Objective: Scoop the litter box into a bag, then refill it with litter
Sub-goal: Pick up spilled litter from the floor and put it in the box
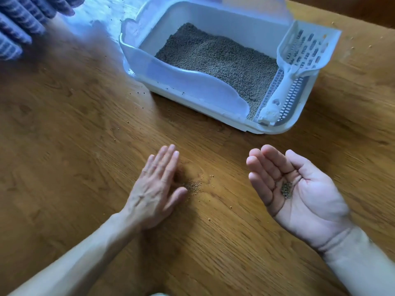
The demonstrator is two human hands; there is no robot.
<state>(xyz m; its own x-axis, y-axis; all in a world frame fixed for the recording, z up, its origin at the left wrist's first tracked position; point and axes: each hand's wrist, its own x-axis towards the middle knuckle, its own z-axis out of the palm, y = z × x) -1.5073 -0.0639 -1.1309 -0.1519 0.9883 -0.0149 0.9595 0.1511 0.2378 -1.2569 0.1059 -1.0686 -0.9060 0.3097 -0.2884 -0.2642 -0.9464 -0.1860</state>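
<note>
A white litter box (pixel 181 86) sits on the wooden floor ahead of me, with grey litter (pixel 218 60) spread inside it. A white slotted scoop (pixel 299 58) lies in the holder on the box's right side. My left hand (pixel 156 189) lies flat, palm down, fingers straight, on the floor next to a small pile of spilled litter grains (pixel 193 185). My right hand (pixel 295 193) is palm up and cupped, with a few grey grains resting in its palm. No bag is in view.
Stray grains dot the wooden floor (pixel 64 146) around the box and near my hands. A blue striped cloth (pixel 19 22) lies at the top left corner.
</note>
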